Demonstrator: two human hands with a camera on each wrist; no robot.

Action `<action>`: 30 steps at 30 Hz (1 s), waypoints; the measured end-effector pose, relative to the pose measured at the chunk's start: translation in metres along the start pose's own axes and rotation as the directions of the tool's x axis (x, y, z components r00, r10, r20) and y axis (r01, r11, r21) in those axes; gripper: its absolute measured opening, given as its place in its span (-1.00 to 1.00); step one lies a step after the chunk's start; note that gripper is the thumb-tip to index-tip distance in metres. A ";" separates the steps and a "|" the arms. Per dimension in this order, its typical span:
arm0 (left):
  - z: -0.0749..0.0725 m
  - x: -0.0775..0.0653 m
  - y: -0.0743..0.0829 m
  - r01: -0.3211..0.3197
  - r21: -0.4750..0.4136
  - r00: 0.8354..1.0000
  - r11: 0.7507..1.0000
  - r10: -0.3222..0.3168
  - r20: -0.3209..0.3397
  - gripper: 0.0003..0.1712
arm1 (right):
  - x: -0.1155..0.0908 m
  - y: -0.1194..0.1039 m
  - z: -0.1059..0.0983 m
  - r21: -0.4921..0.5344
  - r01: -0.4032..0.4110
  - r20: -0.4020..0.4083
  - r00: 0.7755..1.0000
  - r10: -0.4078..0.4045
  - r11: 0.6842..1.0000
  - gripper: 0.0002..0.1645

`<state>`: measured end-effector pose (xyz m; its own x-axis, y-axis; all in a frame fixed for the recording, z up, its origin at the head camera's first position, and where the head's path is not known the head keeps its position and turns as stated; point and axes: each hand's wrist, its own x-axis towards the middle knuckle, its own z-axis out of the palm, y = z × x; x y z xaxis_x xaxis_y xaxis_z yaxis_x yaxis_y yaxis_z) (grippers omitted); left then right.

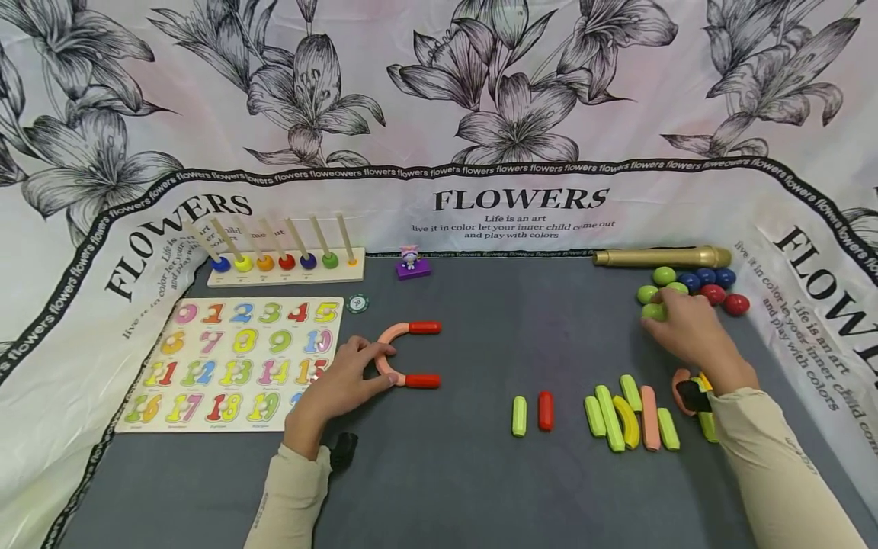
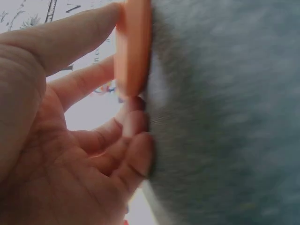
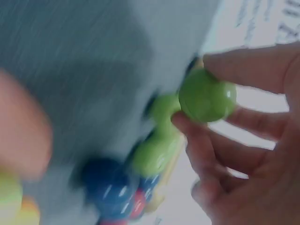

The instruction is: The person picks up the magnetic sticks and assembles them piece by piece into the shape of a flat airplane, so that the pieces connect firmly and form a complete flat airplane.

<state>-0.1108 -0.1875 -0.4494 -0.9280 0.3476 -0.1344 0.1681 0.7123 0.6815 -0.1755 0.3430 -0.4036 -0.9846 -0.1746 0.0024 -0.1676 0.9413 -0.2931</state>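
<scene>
My left hand [image 1: 343, 379] pinches a salmon-pink curved piece [image 1: 386, 337] between thumb and fingers. Red rods [image 1: 424, 328] extend from both its ends, making a U that opens to the right. In the left wrist view the curved piece [image 2: 133, 47] stands edge-on beside the grey surface. At the right, my right hand [image 1: 696, 335] holds a green ball [image 1: 654, 311]. The right wrist view has this ball [image 3: 206, 96] pinched by thumb and fingertips, with other green balls [image 3: 152, 154] and a blue ball [image 3: 105, 185] behind it. Several green, blue and red balls [image 1: 713, 294] cluster around the hand.
A number board [image 1: 236, 335] and a peg stand with rings [image 1: 288, 276] occupy the left. Behind the balls lies a gold microphone-like stick [image 1: 661, 257]. Short rods [image 1: 545, 412], a yellow curved piece [image 1: 627, 423] and a partly hidden curved piece [image 1: 682, 390] lie front right. A purple-based figurine [image 1: 413, 267] stands back centre.
</scene>
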 end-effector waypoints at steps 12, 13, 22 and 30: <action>-0.017 0.067 0.036 -0.006 0.226 0.993 0.974 -0.021 0.117 -0.47 | 0.012 -0.092 0.031 0.355 0.104 0.085 0.986 -0.143 0.929 -0.56; -0.015 0.073 0.039 -0.008 0.267 0.990 0.964 -0.029 0.137 -0.44 | 0.014 -0.099 0.035 0.378 0.118 0.090 0.983 -0.163 0.918 -0.56; -0.003 0.095 0.045 -0.036 0.369 0.988 0.929 -0.021 0.151 -0.80 | 0.032 -0.155 0.071 0.524 0.250 0.097 0.932 -0.348 0.815 -0.54; -0.009 0.096 0.043 -0.090 0.252 0.987 0.963 0.053 0.149 -0.82 | 0.054 -0.192 0.094 0.605 0.215 0.121 0.927 -0.356 0.766 -0.72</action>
<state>-0.1960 -0.1294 -0.4267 -0.8579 0.4719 -0.2033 0.3295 0.8088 0.4871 -0.1920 0.1255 -0.4374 -0.8471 -0.5314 -0.0088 -0.3108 0.5088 -0.8028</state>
